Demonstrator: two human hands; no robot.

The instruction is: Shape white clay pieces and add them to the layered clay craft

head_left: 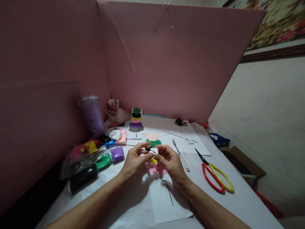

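A white-covered bench (pixel 133 205) is carrying a white paper sheet (pixel 162 210), where a banded pink, yellow and green clay-like design (pixel 154 169) is lying. Metal scissors with red and yellow handles (pixel 207 163) are resting to its right. Over the design, the left hand (pixel 136 159) and right hand (pixel 172 163) are pinching a small, looped white clay-like strip (pixel 154 150).
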